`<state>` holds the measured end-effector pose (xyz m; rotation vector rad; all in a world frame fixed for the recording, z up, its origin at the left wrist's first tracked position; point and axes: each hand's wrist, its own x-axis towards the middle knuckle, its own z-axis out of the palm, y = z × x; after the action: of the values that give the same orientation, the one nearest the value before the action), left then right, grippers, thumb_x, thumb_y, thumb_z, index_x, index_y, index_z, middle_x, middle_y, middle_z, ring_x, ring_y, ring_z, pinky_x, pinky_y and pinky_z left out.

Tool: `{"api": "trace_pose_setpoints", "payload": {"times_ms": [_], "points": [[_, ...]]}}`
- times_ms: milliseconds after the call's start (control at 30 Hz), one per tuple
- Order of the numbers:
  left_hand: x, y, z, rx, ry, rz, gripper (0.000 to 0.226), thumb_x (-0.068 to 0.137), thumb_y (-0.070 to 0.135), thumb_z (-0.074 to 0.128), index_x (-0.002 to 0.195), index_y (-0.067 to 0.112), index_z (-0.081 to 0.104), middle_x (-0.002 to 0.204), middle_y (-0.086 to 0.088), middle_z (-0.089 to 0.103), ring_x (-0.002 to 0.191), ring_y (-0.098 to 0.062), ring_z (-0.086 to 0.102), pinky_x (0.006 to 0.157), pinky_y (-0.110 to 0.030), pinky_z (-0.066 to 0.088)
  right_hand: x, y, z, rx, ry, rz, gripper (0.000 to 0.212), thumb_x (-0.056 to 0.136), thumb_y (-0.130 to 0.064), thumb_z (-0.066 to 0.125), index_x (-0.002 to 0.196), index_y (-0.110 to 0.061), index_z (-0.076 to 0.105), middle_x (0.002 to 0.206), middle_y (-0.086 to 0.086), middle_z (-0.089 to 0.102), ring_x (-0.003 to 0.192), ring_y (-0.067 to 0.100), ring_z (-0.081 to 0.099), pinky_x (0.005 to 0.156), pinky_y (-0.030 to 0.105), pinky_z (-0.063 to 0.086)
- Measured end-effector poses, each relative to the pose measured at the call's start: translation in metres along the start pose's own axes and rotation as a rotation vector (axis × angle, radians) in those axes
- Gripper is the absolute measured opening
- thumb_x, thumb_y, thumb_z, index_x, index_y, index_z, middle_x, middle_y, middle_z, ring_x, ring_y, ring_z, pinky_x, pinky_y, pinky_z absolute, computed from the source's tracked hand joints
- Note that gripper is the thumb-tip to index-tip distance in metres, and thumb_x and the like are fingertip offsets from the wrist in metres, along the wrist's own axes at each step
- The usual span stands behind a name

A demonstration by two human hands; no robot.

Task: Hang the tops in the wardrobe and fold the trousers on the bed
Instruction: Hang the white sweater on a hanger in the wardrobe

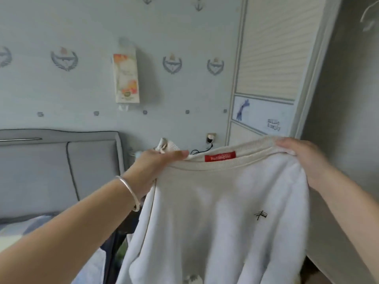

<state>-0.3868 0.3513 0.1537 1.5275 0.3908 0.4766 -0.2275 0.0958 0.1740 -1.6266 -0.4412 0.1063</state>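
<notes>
A white sweatshirt with a cream ribbed collar and a red neck label hangs in front of me, held up by both shoulders. My left hand, a silver bangle on its wrist, grips the collar at the left shoulder. My right hand grips the collar at the right shoulder. A small black emblem shows on the chest. The wardrobe stands just behind at the right, its slatted door facing me. The bed lies low at the left. No hanger is visible in my hands.
A grey padded headboard stands against the patterned wall at the left. A tissue pack hangs on the wall. A wall socket with a plug and black cable sits behind the sweatshirt. A hanger shows at the top right.
</notes>
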Motion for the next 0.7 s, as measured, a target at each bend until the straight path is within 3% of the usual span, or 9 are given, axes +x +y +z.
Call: {"api": "trace_pose_setpoints", "payload": {"times_ms": [133,200,267,333,400,467,533,633,700], "points": [[0.045,0.024,0.136,0.053,-0.089,0.126,0.028,0.061,0.018,0.085,0.081,0.01,0.067,0.084,-0.007,0.072,0.072,-0.024,0.069,0.072,-0.031,0.057,0.024,-0.01,-0.119,-0.211,0.382,-0.088,0.026,0.087,-0.018,0.056,0.061,-0.013,0.058,0.058,0.004,0.059,0.056,0.021,0.056,0.055,0.024,0.04],[0.061,0.033,0.207,0.108,-0.095,0.184,0.017,0.071,0.014,0.075,0.068,0.015,0.059,0.07,-0.001,0.062,0.06,-0.016,0.058,0.056,-0.023,0.047,0.038,-0.011,-0.168,-0.356,0.519,-0.079,0.025,0.09,-0.019,0.053,0.066,-0.01,0.056,0.067,0.011,0.055,0.064,0.027,0.052,0.059,0.029,0.038],[0.08,0.034,0.269,0.148,-0.089,0.202,0.024,0.073,0.012,0.066,0.058,0.016,0.048,0.057,0.001,0.048,0.054,-0.015,0.045,0.048,-0.025,0.033,0.053,-0.007,-0.215,-0.403,0.627,-0.007,0.023,0.091,-0.022,0.049,0.081,-0.004,0.059,0.081,0.019,0.057,0.075,0.034,0.058,0.068,0.036,0.049],[0.099,0.028,0.321,0.249,-0.1,0.221,0.015,0.064,0.02,0.059,0.058,0.016,0.046,0.06,-0.003,0.05,0.06,-0.023,0.046,0.05,-0.027,0.03,0.063,-0.002,-0.257,-0.2,0.675,0.11,0.021,0.095,-0.025,0.045,0.084,-0.01,0.055,0.082,0.014,0.056,0.067,0.028,0.055,0.057,0.029,0.053],[0.129,0.012,0.362,0.576,-0.123,0.312,0.014,0.071,0.029,0.055,0.075,0.015,0.055,0.083,-0.01,0.062,0.079,-0.03,0.056,0.061,-0.029,0.037,0.071,0.001,-0.289,0.176,0.693,0.237,0.024,0.097,-0.025,0.044,0.076,-0.015,0.049,0.075,0.007,0.053,0.06,0.019,0.05,0.047,0.024,0.047],[0.157,-0.009,0.396,0.915,-0.147,0.399,0.027,0.084,0.036,0.049,0.099,0.015,0.057,0.105,-0.011,0.062,0.097,-0.032,0.059,0.075,-0.032,0.044,0.083,0.003,-0.315,0.423,0.729,0.32,0.025,0.098,-0.024,0.043,0.076,-0.013,0.047,0.074,0.008,0.052,0.062,0.021,0.05,0.056,0.03,0.044],[0.181,-0.018,0.434,0.996,-0.225,0.379,0.031,0.091,0.035,0.046,0.11,0.011,0.052,0.113,-0.012,0.061,0.104,-0.032,0.059,0.081,-0.033,0.046,0.101,0.003,-0.335,0.506,0.764,0.268,0.027,0.099,-0.021,0.039,0.075,-0.011,0.044,0.076,0.008,0.049,0.065,0.022,0.047,0.062,0.034,0.041],[0.214,-0.025,0.498,0.664,-0.577,0.065,0.03,0.094,0.014,0.05,0.118,-0.004,0.053,0.107,-0.02,0.065,0.092,-0.033,0.065,0.075,-0.036,0.054,0.142,0.005,-0.365,0.443,0.821,0.072,0.02,0.1,-0.019,0.036,0.088,-0.009,0.049,0.08,0.005,0.047,0.071,0.023,0.049,0.073,0.036,0.045],[0.227,-0.023,0.523,0.077,-0.776,-0.327,0.027,0.09,0.0,0.054,0.116,-0.006,0.056,0.091,-0.02,0.067,0.07,-0.029,0.066,0.053,-0.036,0.057,0.159,0.009,-0.38,0.33,0.881,0.047,0.027,0.098,-0.023,0.042,0.115,-0.005,0.053,0.091,0.009,0.056,0.09,0.031,0.056,0.091,0.041,0.046]]}}
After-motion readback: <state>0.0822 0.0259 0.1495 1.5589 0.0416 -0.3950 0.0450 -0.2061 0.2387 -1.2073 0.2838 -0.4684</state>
